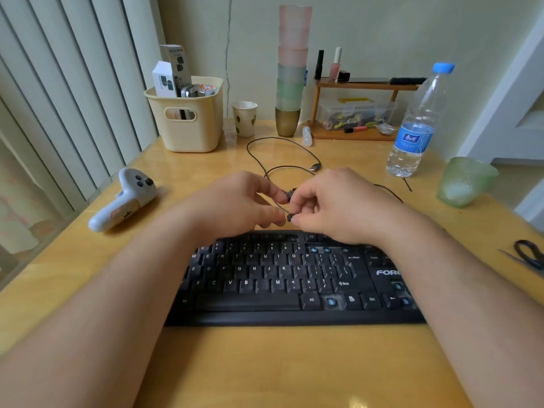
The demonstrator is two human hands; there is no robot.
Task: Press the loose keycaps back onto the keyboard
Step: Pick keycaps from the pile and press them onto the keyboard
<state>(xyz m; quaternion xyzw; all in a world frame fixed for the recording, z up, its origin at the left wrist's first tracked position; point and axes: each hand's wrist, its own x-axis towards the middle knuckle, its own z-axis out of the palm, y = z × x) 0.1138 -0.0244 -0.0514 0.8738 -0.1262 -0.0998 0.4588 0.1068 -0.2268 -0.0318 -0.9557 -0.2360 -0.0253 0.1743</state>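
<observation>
Both hands meet just beyond the keyboard [279, 278], lifted above the bench [265, 363], probably to turn a keycap the right way before seating it. The right hand [332, 204] pinches a keycap [290, 217]; the left hand [235, 204] pinches a second cap [290, 194]. Open blue sockets show where caps belong.

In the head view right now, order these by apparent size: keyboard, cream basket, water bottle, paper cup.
1. keyboard, nearest the camera, which inflates it
2. cream basket
3. water bottle, close to the basket, so unsure
4. paper cup
</observation>
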